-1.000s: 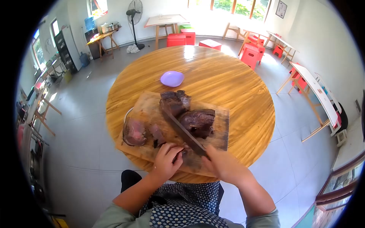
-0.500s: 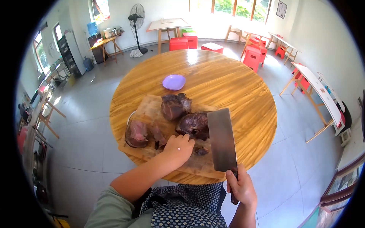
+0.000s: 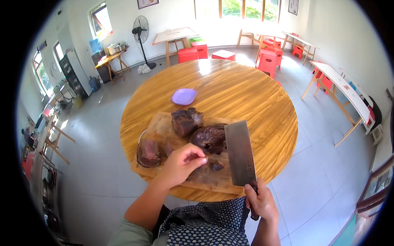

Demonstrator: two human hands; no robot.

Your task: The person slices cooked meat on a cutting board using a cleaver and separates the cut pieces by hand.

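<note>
We see two bare hands over a thick, rectangular, light-brown wooden cutting board (image 3: 158, 123) on a round, glossy, wood-grained table (image 3: 250, 96). Right hand (image 3: 263, 203): fingers wrapped around the dark handle of a broad, rectangular, grey metal cleaver (image 3: 239, 152), clamped on it near the board's near right corner. Blade's wide face is turned up to us, pointing away from the body; we can't tell if it touches the board. Left hand (image 3: 179, 163): above the board, thumb and forefinger tips together; too small for us to tell if a tiny scrap sits between them. Meat, all on the board: a blocky, dark-brown chunk of meat (image 3: 186, 121) at the far side; a rounded, near-black, shiny chunk of meat (image 3: 208, 137) just beside it, its right end partly behind the blade; a chunk of meat with a pinkish cut face (image 3: 148, 153) at the left; a small, dark, irregular meat scrap (image 3: 216, 165) between left hand and blade. We also log a shallow, light-purple plate (image 3: 184, 96) on the table beyond the board, apart from the meat, and a dark-blue, white-patterned apron (image 3: 207, 233) on the person.
</note>
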